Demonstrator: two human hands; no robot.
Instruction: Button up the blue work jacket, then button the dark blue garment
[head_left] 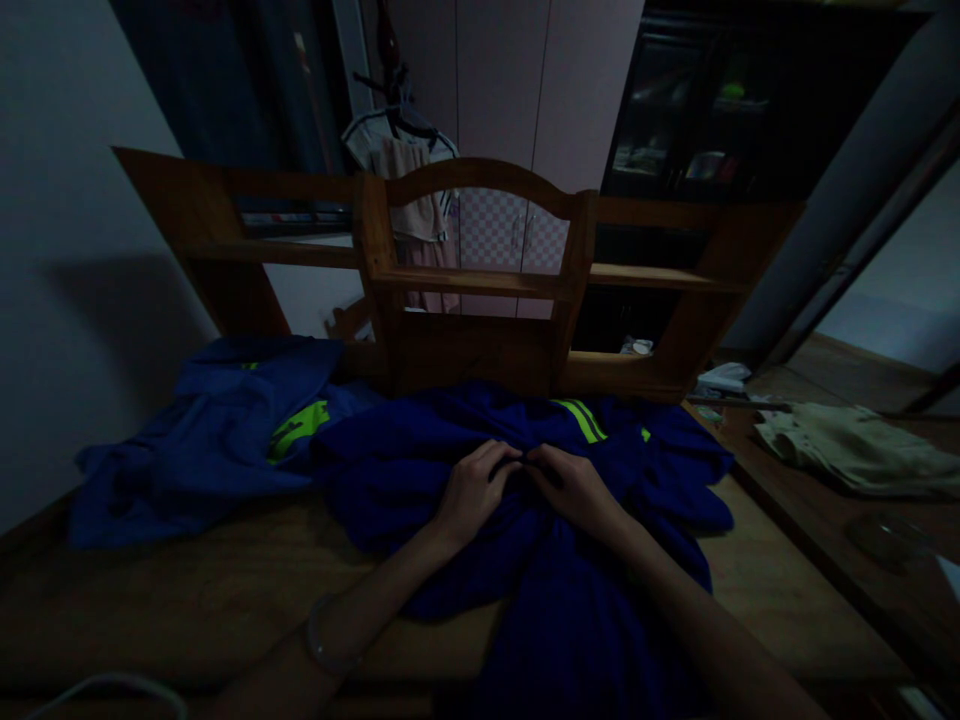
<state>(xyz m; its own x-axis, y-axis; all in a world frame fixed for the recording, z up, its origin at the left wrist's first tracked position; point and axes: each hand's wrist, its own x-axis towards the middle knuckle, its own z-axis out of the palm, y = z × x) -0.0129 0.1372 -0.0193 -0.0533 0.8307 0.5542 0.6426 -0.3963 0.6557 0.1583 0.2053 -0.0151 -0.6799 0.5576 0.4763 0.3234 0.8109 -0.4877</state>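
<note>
A dark blue garment (540, 590) with a lime reflective stripe lies bunched on the wooden table (187, 590) in front of me. My left hand (476, 490) and my right hand (574, 488) meet at its middle, fingers curled and pinching the cloth between them. A bracelet circles my left wrist. What exactly the fingertips pinch is too dark to see.
A second blue garment (217, 430) with a lime patch lies at the left. A wooden shelf unit (480, 290) stands at the table's back. A pale folded cloth (855, 450) rests on a side surface at the right. A white cable (105, 690) curls at the lower left.
</note>
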